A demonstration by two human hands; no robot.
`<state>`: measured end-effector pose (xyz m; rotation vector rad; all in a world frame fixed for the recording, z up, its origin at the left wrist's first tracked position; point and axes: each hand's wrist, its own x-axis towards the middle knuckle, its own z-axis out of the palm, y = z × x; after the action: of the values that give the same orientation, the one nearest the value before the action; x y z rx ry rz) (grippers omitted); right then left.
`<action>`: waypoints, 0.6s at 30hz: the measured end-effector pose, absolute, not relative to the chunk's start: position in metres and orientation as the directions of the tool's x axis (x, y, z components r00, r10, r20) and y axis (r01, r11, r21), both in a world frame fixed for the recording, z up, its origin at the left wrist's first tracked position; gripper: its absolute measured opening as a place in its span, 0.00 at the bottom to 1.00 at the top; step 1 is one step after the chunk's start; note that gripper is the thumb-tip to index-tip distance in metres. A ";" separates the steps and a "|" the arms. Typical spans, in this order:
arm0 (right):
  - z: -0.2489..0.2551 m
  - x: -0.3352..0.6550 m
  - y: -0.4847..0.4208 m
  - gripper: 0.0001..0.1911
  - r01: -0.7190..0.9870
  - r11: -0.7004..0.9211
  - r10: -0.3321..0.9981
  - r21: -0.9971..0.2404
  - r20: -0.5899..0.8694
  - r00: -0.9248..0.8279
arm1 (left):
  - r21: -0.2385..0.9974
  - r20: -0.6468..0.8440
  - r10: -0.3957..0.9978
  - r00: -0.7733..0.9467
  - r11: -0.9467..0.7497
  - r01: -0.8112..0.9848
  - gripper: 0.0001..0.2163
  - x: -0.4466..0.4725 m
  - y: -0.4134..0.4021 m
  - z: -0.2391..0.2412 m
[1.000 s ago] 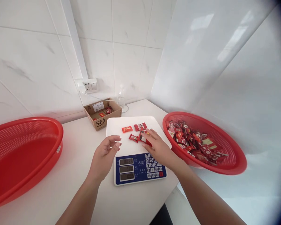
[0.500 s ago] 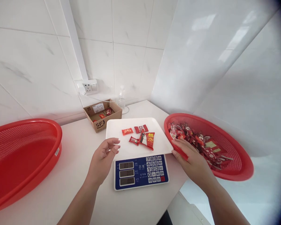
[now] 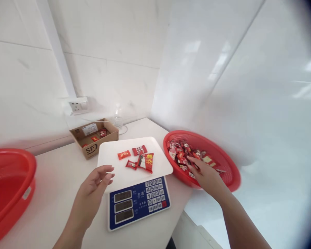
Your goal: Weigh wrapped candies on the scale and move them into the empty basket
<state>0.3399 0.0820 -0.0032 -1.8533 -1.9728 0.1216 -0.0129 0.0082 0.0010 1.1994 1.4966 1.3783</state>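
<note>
A blue-faced digital scale (image 3: 138,202) with a white weighing pan (image 3: 109,155) stands on the white counter. Several red candy packets (image 3: 141,159) lie on the pan. My left hand (image 3: 93,193) hovers by the pan's near left corner, fingers loosely curled, holding nothing. My right hand (image 3: 204,176) reaches into the red mesh basket (image 3: 230,173) at the right, fingers down among its many red wrapped candies (image 3: 182,154); whether it grips one is hidden.
A second red basket (image 3: 7,186) sits at the left edge. An open cardboard box (image 3: 93,136) with a few packets stands behind the scale, by a clear bottle (image 3: 117,119) and a wall socket (image 3: 77,105). The counter edge drops off at the lower right.
My right hand left the packets on the pan and moved right into the red basket of candies. The view has swung to the right. My left hand kept its place.
</note>
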 end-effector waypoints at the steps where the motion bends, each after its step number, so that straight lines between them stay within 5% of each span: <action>1: 0.000 0.351 0.086 0.21 0.945 0.046 0.977 -0.324 0.214 0.026 | 0.989 0.063 0.960 -0.273 -0.024 0.143 0.17 -0.015 0.009 -0.001; 5: 0.009 0.388 0.096 0.20 0.967 -0.096 0.993 -0.238 0.048 0.111 | 0.987 0.022 0.964 -0.266 0.021 0.159 0.19 -0.022 0.013 -0.011; 9: 0.009 0.395 0.096 0.17 0.953 0.013 0.989 -0.301 -0.135 -0.056 | 0.984 -0.010 0.969 -0.248 0.054 0.172 0.19 -0.025 0.016 -0.021; 14: 0.002 0.386 0.104 0.25 0.945 -0.005 0.976 -0.327 -0.206 -0.066 | 0.980 -0.030 0.974 -0.223 0.073 0.187 0.20 -0.023 0.016 -0.024; 18: 0.002 0.387 0.112 0.17 0.945 -0.009 0.978 -0.328 -0.201 -0.060 | 0.977 -0.041 0.975 -0.217 0.085 0.196 0.21 -0.023 0.016 -0.021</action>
<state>0.3867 0.1119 0.0016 -2.0917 -2.1485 0.5852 -0.0226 0.0162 -0.0207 1.2019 1.5503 1.2120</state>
